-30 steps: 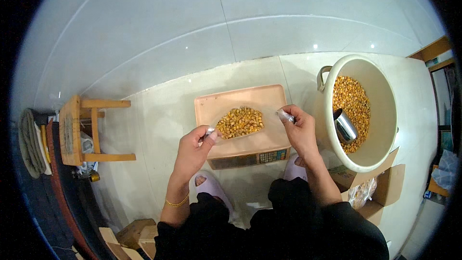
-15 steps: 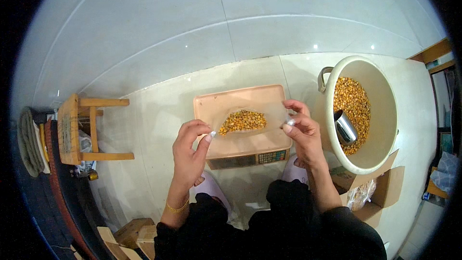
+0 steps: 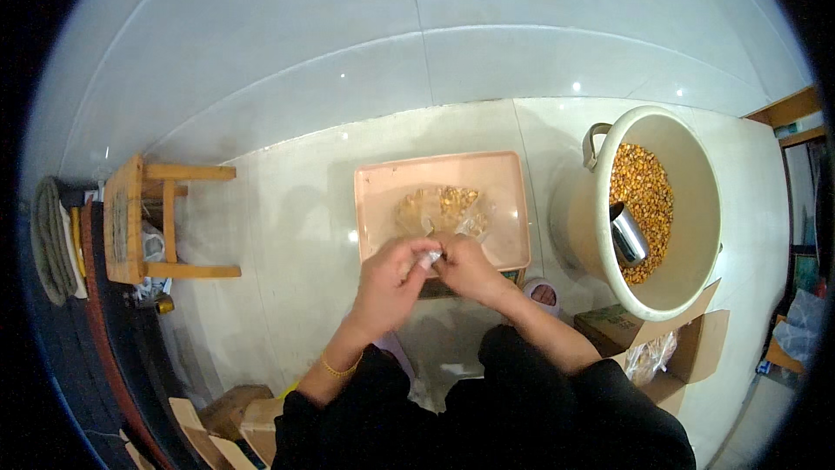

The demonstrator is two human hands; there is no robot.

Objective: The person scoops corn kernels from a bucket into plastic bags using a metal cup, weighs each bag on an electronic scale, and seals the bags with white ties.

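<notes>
A clear plastic bag (image 3: 444, 205) with corn kernels in it rests on the pinkish tray of a scale (image 3: 378, 183). My left hand (image 3: 391, 279) and my right hand (image 3: 465, 266) meet at the near edge of the tray. Between them the bag's gathered mouth is pinched, and a whitish twisted bit of plastic shows at the left fingertips. The fingers of both hands are closed on it. The right fingertips are partly hidden. My hands cover part of the scale's front panel.
At the right stands a large cream bucket (image 3: 581, 209) of corn kernels with a metal scoop (image 3: 628, 235) inside. An open cardboard box (image 3: 706, 344) sits below it. A wooden stool (image 3: 126, 218) stands at the left, with more cardboard (image 3: 235, 413) at the lower left.
My hands have come together from either side of the bag's spread opening. The mouth is now gathered between them, and the kernels show less plainly through the plastic.
</notes>
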